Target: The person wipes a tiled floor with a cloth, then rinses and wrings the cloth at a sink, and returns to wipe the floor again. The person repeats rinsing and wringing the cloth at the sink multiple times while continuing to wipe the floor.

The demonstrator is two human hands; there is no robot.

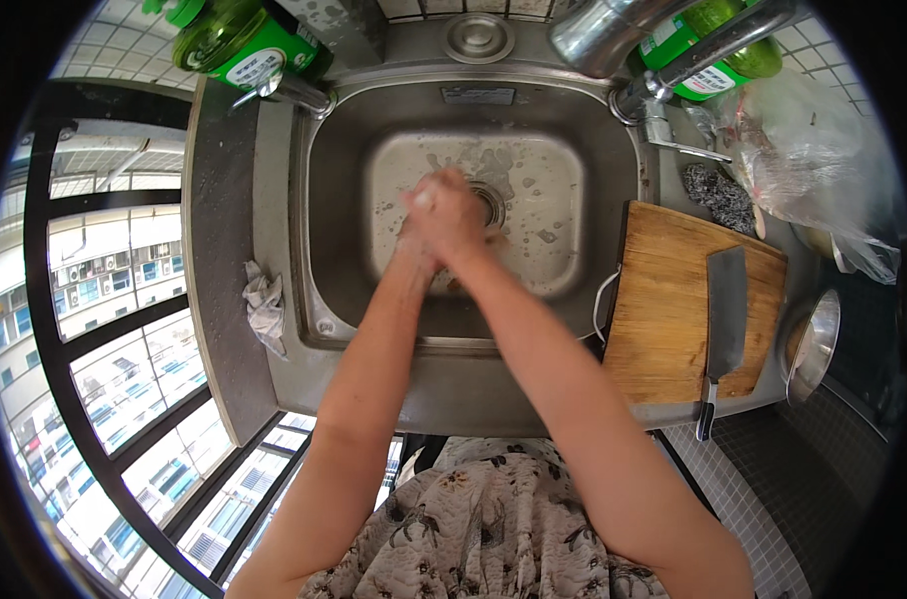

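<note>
Over the basin of a stainless steel sink point(348, 224), my left hand point(417, 243) and my right hand point(453, 213) are pressed together, blurred by motion. The right lies over the left and hides much of it. A whitish patch shows at the fingers; whether it is foam or an object I cannot tell. Beneath and beside the hands is the round drain point(491, 206), partly covered by them. Water drops and puddles lie on the sink floor.
Right of the sink, a cleaver point(727, 314) lies on a wooden cutting board point(663, 299), near a metal bowl point(816, 348), a scouring pad point(715, 196) and a plastic bag point(820, 150). Faucets point(307, 96) and green bottles point(251, 52) stand behind. A crumpled rag point(264, 305) lies left.
</note>
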